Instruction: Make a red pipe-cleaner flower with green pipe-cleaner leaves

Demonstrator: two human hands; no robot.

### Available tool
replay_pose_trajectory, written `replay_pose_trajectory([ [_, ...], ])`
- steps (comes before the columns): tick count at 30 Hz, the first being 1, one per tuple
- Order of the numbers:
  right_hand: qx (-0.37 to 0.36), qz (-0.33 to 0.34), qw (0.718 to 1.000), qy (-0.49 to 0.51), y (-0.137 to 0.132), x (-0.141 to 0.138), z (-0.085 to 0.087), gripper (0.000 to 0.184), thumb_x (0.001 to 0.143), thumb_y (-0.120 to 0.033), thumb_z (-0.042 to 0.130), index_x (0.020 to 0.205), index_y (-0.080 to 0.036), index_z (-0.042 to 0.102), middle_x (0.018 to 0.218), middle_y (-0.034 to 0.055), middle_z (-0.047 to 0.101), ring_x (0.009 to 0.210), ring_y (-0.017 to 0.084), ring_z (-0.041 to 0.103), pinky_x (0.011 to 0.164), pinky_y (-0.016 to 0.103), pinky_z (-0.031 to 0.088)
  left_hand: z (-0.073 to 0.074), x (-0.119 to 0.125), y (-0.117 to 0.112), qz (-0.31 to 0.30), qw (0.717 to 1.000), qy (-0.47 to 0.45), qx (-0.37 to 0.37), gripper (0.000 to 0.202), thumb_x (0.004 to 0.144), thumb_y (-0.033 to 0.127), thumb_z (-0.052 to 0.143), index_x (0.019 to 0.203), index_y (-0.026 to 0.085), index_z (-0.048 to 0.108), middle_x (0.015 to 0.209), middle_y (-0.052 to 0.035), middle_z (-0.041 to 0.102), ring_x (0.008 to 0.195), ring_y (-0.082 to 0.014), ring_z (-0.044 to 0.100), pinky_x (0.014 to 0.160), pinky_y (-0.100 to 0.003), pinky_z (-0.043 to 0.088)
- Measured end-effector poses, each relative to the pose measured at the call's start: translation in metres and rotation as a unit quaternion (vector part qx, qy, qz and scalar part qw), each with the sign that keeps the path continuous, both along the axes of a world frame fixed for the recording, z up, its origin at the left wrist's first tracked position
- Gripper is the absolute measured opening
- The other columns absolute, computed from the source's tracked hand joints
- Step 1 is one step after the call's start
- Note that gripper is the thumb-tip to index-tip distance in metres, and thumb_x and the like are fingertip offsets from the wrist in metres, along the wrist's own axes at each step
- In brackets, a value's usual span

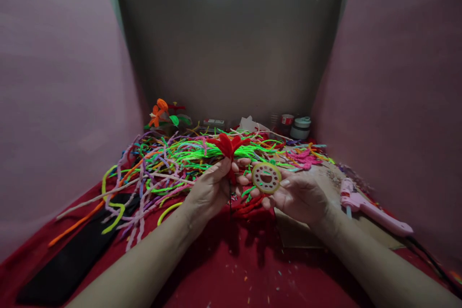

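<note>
Fingers of the left hand were pinched around a red flower near its base, its petals spreading upward in front of a heap of pipe cleaners. Just beside it, the right hand grasped a round yellow-rimmed disc with a ring of holes, thumb at its edge. Beyond that hand, to the right, lay a pink glue gun. Red cloth lay below, and an orange flower stood behind the heap.
</note>
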State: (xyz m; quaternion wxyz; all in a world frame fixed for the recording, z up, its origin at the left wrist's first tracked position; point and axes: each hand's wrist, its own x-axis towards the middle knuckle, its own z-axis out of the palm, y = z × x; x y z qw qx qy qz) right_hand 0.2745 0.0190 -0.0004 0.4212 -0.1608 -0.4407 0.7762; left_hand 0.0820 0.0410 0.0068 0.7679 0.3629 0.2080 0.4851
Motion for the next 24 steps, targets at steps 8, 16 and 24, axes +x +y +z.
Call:
replay_pose_trajectory([
  [8,-0.051,-0.018,0.999,-0.002,0.0009,-0.0067,0.0015,0.047,0.086,-0.050,0.032,0.115,-0.019,0.053,0.104,0.0097,0.062,0.081,0.017,0.060,0.059,0.026,0.045,-0.0023,0.0006,0.0004,-0.006,1.000,0.014,0.010,0.024,0.078,0.035,0.058,0.070,0.013,0.058,0.073,-0.0063,0.064,0.057,-0.0136,0.060,0.045,-0.022,0.046],
  [16,-0.113,-0.053,0.991,0.036,0.0025,-0.0040,-0.0034,0.034,0.083,-0.036,0.039,0.100,-0.017,0.062,0.079,0.0060,0.065,0.064,0.015,0.058,0.053,0.025,0.042,-0.0014,0.0009,-0.0011,0.005,1.000,0.016,0.016,0.025,0.080,0.033,0.054,0.069,0.011,0.058,0.090,-0.0086,0.065,0.054,-0.0093,0.057,0.044,-0.020,0.046],
  [24,-0.137,-0.048,0.986,0.078,0.0007,-0.0054,-0.0049,0.041,0.077,-0.033,0.041,0.104,-0.007,0.058,0.080,0.0107,0.065,0.071,0.018,0.058,0.061,0.029,0.046,-0.0040,0.0017,-0.0008,-0.005,0.999,0.013,0.029,0.024,0.082,0.030,0.052,0.069,0.011,0.059,0.093,-0.0080,0.064,0.055,-0.0089,0.058,0.044,-0.019,0.047],
])
